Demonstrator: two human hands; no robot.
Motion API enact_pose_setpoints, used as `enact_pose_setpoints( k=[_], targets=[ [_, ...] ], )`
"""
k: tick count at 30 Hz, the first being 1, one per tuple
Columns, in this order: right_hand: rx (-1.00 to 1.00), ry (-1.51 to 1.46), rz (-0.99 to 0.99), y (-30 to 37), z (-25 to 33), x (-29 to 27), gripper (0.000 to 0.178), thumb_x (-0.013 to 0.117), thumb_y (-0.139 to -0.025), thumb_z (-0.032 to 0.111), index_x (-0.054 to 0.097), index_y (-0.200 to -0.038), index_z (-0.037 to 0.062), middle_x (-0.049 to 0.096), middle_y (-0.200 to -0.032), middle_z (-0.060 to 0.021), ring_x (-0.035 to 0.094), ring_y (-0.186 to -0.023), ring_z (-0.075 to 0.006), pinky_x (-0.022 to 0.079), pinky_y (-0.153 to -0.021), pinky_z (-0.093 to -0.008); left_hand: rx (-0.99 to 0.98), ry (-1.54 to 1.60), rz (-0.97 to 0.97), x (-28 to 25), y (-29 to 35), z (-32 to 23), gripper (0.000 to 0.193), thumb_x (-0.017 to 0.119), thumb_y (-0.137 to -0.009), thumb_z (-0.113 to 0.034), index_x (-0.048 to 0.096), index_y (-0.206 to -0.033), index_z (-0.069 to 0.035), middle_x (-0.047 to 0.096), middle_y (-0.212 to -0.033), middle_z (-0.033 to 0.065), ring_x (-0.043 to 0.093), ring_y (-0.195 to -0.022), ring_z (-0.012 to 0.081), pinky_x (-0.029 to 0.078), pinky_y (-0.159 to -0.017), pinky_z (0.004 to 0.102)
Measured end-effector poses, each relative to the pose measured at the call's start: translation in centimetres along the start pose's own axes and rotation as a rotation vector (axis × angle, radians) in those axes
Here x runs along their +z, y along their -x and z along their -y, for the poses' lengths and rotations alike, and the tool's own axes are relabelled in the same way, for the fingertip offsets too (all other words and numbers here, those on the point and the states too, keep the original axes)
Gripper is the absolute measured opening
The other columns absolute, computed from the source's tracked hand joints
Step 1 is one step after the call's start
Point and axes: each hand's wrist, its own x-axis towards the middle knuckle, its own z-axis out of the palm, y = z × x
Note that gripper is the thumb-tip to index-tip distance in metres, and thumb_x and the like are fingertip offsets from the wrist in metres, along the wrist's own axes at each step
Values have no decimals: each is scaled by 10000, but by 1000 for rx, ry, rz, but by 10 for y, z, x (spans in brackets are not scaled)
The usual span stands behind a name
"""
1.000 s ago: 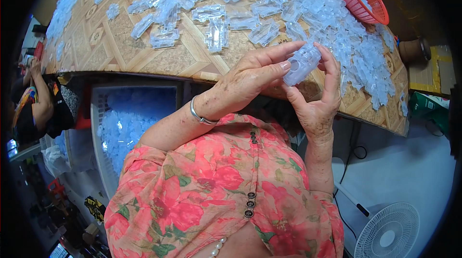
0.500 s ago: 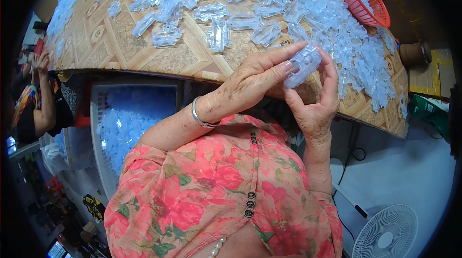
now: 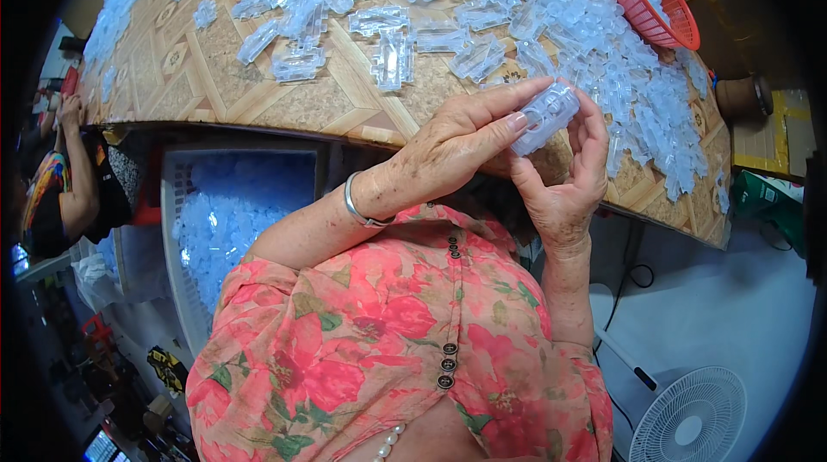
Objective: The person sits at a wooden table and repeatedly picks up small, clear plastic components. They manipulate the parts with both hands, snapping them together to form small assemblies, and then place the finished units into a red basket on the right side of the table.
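Observation:
A clear moulded plastic piece (image 3: pixel 551 115) is held between both hands just over the table's front edge. My left hand (image 3: pixel 461 136) pinches its left side, with the thumb lying on top. My right hand (image 3: pixel 568 190) grips it from the right, fingers curled round the far end and thumb below. Beyond the hands, similar clear plastic pieces (image 3: pixel 394 57) lie on the patterned tabletop (image 3: pixel 345 104). A dense heap of small clear plastic parts (image 3: pixel 642 109) spreads close by my right hand.
A red basket (image 3: pixel 642 9) with clear parts stands at the table's far right. Left of my lap, a white crate (image 3: pixel 179 246) holds many clear parts. A white fan (image 3: pixel 689 427) stands at lower right. Another person's arm (image 3: pixel 77 160) shows at the left.
The plastic piece has turned slightly in my fingers, and my left thumb has shifted a little. At the left, the other person's hands have moved slightly.

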Motion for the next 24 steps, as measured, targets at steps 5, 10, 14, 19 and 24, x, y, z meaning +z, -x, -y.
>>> enact_pose_setpoints(
  k=[5,10,14,19,24],
  targets=[
    [18,-57,-10,2,-1,1,831,862,-738,73,427,-1442,-6,532,-1421,-156,560,-1298,-269,462,-1100,-395,59,-164,34,-3,0,-2,518,500,-1077,-244,405,-1552,-61,525,-1466,104,496,-1329,170,428,-1088,313],
    [22,-87,-21,2,0,3,851,901,-746,130,408,-1426,-8,529,-1426,-161,561,-1295,-265,456,-1107,-402,236,-472,82,-7,-2,0,562,518,-1057,-216,363,-1566,-36,459,-1534,178,416,-1427,254,326,-1166,370],
    [21,-120,-68,7,-8,6,859,917,-740,170,406,-1406,-12,534,-1424,-164,569,-1286,-263,458,-1103,-402,288,-580,68,-3,-1,1,616,559,-1028,-190,329,-1576,-29,474,-1511,201,439,-1416,295,331,-1163,376],
    [18,-77,-102,9,-9,11,851,910,-749,173,400,-1402,-22,542,-1414,-177,582,-1273,-276,468,-1090,-404,358,-735,-36,5,-1,11,615,610,-994,-159,367,-1541,-18,502,-1461,231,506,-1351,347,391,-1123,388],
    [-8,-9,-30,7,-4,-2,778,854,-785,117,418,-1415,-19,566,-1393,-197,607,-1243,-304,490,-1055,-406,315,-794,8,-3,-3,6,543,619,-984,-132,422,-1472,0,560,-1359,227,598,-1203,350,470,-1012,404]
  ],
)
